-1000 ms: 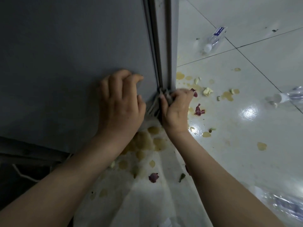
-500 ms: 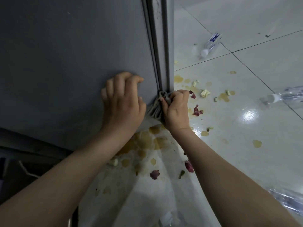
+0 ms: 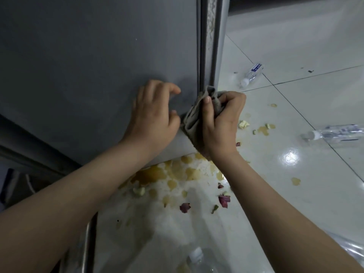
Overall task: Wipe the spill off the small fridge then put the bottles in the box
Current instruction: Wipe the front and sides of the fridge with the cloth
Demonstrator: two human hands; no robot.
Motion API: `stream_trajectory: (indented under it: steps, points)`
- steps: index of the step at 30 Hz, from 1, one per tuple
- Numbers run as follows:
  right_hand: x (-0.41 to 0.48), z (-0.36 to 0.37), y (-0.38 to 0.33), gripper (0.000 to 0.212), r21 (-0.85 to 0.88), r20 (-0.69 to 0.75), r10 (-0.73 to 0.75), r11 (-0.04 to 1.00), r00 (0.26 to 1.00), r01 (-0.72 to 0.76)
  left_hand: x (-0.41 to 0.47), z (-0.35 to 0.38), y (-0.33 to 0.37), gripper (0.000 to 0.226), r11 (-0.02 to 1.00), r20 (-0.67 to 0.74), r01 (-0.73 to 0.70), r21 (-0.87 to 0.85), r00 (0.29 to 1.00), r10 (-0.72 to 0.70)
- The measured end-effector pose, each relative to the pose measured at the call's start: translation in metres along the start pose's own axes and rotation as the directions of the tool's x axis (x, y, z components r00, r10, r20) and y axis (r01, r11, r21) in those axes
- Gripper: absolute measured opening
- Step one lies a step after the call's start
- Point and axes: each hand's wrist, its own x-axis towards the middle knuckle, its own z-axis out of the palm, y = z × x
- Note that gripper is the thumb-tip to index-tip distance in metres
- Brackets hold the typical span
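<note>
Nearest us, at the bottom edge of the view, a clear plastic bottle with a white cap lay on the white tiled floor. Beyond it, yellowish puddles with red and green scraps spread along the bottom front edge of the small grey fridge.

Our left hand rested on the fridge's grey door, fingers curled and loosely spread, holding nothing. Our right hand was closed tight round a bunched grey-brown cloth, pressing it against the door's right edge near the bottom corner.

The key relation: the dirty speckled seam strip ran straight up from the cloth, long axis vertical, so we judged the wipe must travel upward, right hand nearer.

Farther right lay a second clear capped bottle, and farthest a third labelled one. No box was in view.
</note>
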Motion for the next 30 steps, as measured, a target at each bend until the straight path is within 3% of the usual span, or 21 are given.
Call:
stream_trajectory:
  steps: [9,13,19,30]
  points:
    - [0.017,-0.013,-0.059,0.023,0.007,0.084,-0.044,0.999,0.996,0.043,0.009,-0.051,0.030,0.022,0.982,0.076,0.022,-0.188,0.997,-0.007]
    - [0.042,-0.033,-0.106,0.020,0.020,0.146,0.080,0.996,0.986,-0.083,0.024,-0.095,0.063,0.020,0.944,0.188,0.208,-0.257,0.969,-0.163]
    - [0.091,-0.071,-0.196,0.016,0.068,0.271,0.251,0.958,0.929,-0.279,0.053,-0.171,0.126,0.023,0.837,0.432,0.448,-0.315,0.853,-0.294]
    - [0.220,-0.128,-0.398,0.014,0.061,0.306,0.332,0.929,0.892,-0.366,0.149,-0.359,0.263,0.031,0.748,0.438,0.557,-0.361,0.809,-0.391]
